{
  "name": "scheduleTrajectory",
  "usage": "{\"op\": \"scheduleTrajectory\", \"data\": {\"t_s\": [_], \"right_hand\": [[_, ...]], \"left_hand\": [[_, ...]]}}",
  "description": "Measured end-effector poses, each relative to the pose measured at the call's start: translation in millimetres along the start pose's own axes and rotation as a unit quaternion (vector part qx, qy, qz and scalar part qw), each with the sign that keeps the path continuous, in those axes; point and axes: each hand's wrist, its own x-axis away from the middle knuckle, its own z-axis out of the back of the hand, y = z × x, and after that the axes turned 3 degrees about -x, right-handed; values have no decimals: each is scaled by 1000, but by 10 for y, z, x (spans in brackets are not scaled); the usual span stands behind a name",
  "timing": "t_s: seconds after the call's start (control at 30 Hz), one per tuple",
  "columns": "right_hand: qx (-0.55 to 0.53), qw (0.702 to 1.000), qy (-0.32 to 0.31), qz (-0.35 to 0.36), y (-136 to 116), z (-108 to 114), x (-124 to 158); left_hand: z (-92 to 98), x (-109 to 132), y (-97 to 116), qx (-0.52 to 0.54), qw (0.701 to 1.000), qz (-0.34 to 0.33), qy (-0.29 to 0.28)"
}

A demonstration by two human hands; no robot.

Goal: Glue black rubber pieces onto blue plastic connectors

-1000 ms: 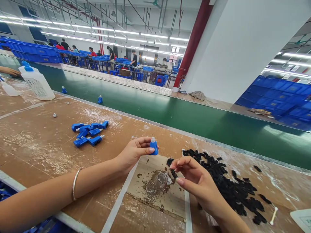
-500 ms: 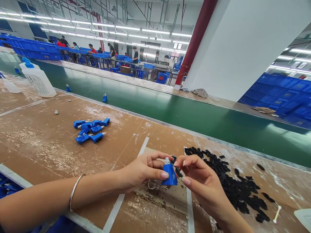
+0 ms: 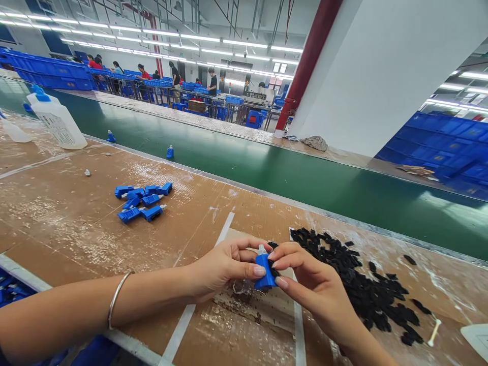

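Through the head camera I have the blue part [image 3: 264, 274] held above the table, just left of the heap of black pieces [image 3: 368, 292]. The left hand [image 3: 232, 262] pinches it, thumb on the near face, other fingers partly hidden behind. The right hand [image 3: 310, 272] has thumb and fingertips nearly closed at its other side, a mostly hidden black piece [image 3: 274, 272] between them.

I judge the blue part light, stiff and rather smooth; I'd grip its flat sides and spare the pale tip [image 3: 262, 249], which looks weaker. The black piece seems thin and softer, best held by its edges.

Well left of the heap, a cluster of blue parts [image 3: 151, 199] lies on the brown table [image 3: 198, 203], whose whitish residue may be tacky. Beyond the heap runs a green belt [image 3: 236, 157]; farther off, people [image 3: 212, 81] stand or sit among blue crates [image 3: 57, 77].
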Motion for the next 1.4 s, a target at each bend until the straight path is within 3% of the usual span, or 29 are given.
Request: {"op": "scheduleTrajectory", "data": {"t_s": [0.1, 0.2, 0.4, 0.73, 0.93, 1.03, 1.13, 1.23, 1.33, 1.4], "right_hand": [[122, 990, -2, 69, 13, 4, 28], [242, 957, 12, 157, 33, -58, 83], [291, 934, 43, 205, 48, -256, 162], [313, 931, 33, 184, 65, -326, 142], [322, 937, -5, 136, 79, -263, 92], [346, 932, 58, 87, 134, -42, 24], [404, 904, 137, 17, 263, 267, -42], [447, 888, 107, -10, 415, 484, -75], [487, 871, 66, -20, 527, 532, -78], [511, 857, 50, -29, 567, 511, -74]], "left_hand": [[29, -18, -12, 5, 1000, 2, 21], [49, -27, 3, 14, 999, -8, 51], [62, 5, 119, 6, 997, -42, 68], [112, -3, 111, -13, 996, -59, 62], [126, -75, 124, -4, 996, -65, 61], [160, -123, 202, -11, 995, -73, 69], [286, -190, 307, -38, 988, -91, 119], [491, -264, 390, -168, 959, -120, 192], [695, -321, 420, -371, 876, -144, 271], [787, -343, 417, -450, 836, -146, 278]]}}
